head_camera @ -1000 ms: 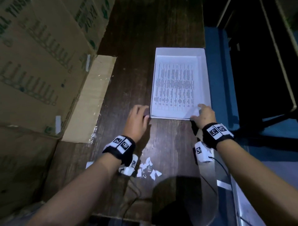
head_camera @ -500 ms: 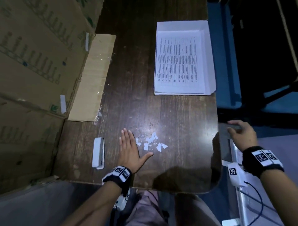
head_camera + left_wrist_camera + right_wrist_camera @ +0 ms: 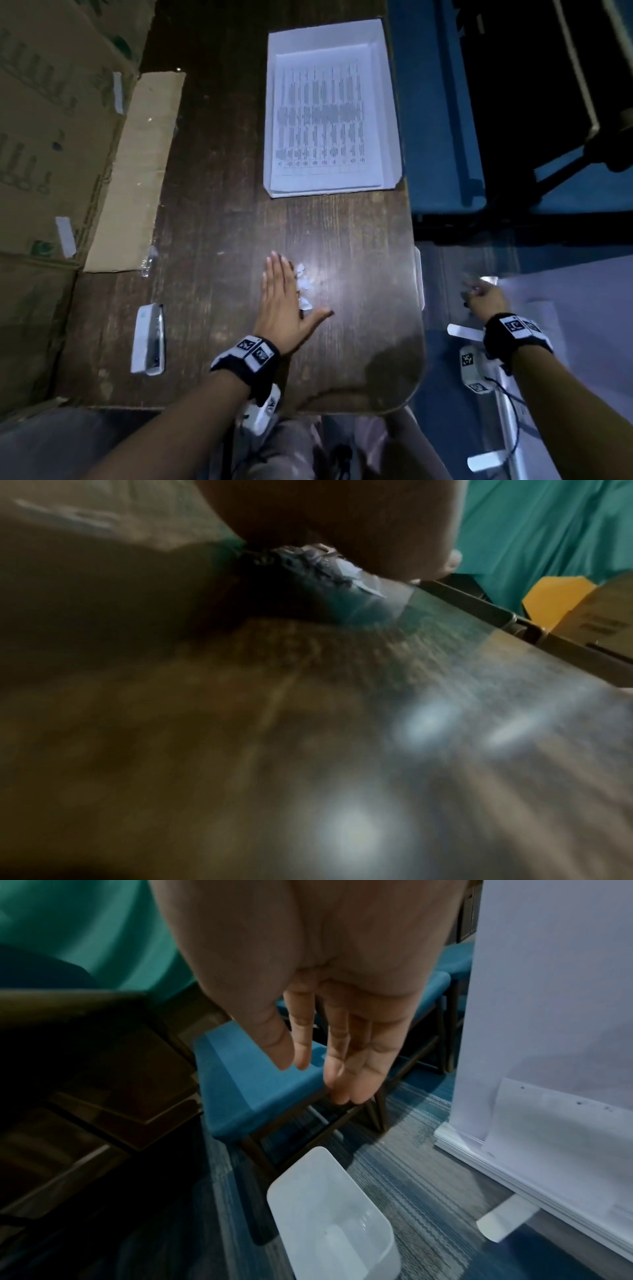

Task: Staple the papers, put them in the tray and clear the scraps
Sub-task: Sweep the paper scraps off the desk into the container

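Note:
The printed papers (image 3: 323, 120) lie in the white tray (image 3: 387, 68) at the far end of the dark wooden table (image 3: 359, 257). My left hand (image 3: 282, 301) lies flat on the table with straight fingers. Its thumb side touches a small pile of white paper scraps (image 3: 304, 287). The left wrist view is blurred and shows those scraps (image 3: 329, 566) under the hand. A white stapler (image 3: 149, 339) lies left of that hand. My right hand (image 3: 481, 298) hangs off the table's right side with straight, empty fingers (image 3: 337, 1053), above a white bin (image 3: 329, 1213) on the floor.
Large cardboard boxes (image 3: 51, 137) and a loose flap (image 3: 137, 171) crowd the table's left side. A blue chair (image 3: 253, 1074) stands beyond the bin. A white board (image 3: 548, 1015) stands on the floor at the right.
Both hands left the tray. My left hand came down near the scraps and slid right, bunching them against its side. My right hand moved off the table's right edge.

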Demonstrator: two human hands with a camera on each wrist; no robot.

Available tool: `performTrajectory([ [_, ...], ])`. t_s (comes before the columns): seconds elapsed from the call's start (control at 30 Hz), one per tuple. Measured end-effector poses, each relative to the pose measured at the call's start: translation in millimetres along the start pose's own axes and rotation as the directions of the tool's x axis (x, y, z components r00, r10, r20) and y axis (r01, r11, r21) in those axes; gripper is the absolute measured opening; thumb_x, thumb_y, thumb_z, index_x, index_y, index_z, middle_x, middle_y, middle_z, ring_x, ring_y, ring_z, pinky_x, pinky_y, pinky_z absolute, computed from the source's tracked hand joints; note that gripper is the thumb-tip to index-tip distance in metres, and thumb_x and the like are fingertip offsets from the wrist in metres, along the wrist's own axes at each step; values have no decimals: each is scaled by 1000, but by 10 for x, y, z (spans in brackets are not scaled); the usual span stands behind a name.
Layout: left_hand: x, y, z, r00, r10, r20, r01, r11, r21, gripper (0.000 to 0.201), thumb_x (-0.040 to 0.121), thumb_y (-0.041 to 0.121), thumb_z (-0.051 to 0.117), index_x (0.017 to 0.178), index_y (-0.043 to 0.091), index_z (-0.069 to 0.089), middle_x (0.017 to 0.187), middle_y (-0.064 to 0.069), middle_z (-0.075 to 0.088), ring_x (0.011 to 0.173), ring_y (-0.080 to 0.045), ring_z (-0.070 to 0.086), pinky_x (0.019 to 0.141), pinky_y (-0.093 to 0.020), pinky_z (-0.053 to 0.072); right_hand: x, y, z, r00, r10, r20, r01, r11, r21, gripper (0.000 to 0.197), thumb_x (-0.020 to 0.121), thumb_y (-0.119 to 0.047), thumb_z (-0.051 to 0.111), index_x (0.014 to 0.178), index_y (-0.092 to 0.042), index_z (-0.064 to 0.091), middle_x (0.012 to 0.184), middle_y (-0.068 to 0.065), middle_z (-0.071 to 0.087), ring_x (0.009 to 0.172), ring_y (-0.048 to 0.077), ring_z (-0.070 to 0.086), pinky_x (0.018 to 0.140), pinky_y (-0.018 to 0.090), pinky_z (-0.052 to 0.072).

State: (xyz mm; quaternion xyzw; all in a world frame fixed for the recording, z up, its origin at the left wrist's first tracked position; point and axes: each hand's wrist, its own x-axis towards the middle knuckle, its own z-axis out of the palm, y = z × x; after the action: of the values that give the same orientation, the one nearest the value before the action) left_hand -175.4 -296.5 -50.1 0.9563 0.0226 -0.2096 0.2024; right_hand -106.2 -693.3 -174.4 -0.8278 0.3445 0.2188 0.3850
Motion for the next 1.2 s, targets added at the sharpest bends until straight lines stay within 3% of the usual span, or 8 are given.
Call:
performTrajectory([
  [0.1,-40,-60,66,998,57,14,-59,985,164,129,68,89,33,148,0,-16,156,-19,-24,146,-31,-24,120,-45,-7,208,195,75,991,67,118,-58,995,-75,33,87,-8,56,120,-7,59,97,19,65,87,35,63,83,43,53],
  [0.23,58,18,87,995,94,26,-98,957,272,124,74,87,30,148,-7,0,159,-27,-5,148,-37,-9,120,-52,6,379,305,126,975,106,197,-72,982,-172,37,88,-9,56,125,-5,54,112,24,63,94,38,64,75,39,53],
  [0.33,241,136,92,990,141,3,-135,944,301,114,81,80,26,148,-9,3,158,-28,-1,148,-39,-5,119,-55,9,549,386,173,966,120,229,-77,979,-189,42,89,-7,55,130,-1,49,126,26,57,111,40,58,92,41,48],
  [0.6,902,590,54,961,271,-58,-239,916,322,97,90,70,18,150,-2,-3,160,-19,-11,149,-28,-14,121,-37,-8,1084,464,421,953,132,273,-24,931,-364,38,92,-14,50,127,0,50,129,24,56,117,38,54,97,39,44],
  [0.77,925,550,67,953,296,-57,-257,898,356,94,92,67,19,150,-3,-2,160,-21,-9,150,-30,-10,121,-42,-2,1454,595,920,928,177,328,-36,919,-394,59,90,-19,55,142,-1,33,138,23,50,123,37,52,98,39,45],
  [0.9,933,553,72,945,321,-65,-273,883,381,91,94,64,20,149,-5,0,160,-22,-6,150,-30,-8,121,-37,-3,1631,750,1317,912,203,357,-33,903,-428,59,92,-29,55,138,4,39,139,22,49,123,36,52,98,38,44],
  [1.03,923,504,103,946,314,-75,-257,873,415,89,94,64,19,150,-2,-2,161,-19,-7,150,-29,-7,120,-40,0,1704,838,1537,924,204,325,-36,890,-455,38,94,-14,51,124,9,51,133,26,54,121,39,53,96,39,45],
  [1.2,930,505,88,950,304,-64,-253,876,410,90,93,66,19,150,0,-3,161,-18,-10,150,-26,-11,120,-35,-5,1541,703,1398,946,156,286,-27,912,-408,32,91,-1,44,120,9,55,128,29,56,117,40,55,92,39,48],
])
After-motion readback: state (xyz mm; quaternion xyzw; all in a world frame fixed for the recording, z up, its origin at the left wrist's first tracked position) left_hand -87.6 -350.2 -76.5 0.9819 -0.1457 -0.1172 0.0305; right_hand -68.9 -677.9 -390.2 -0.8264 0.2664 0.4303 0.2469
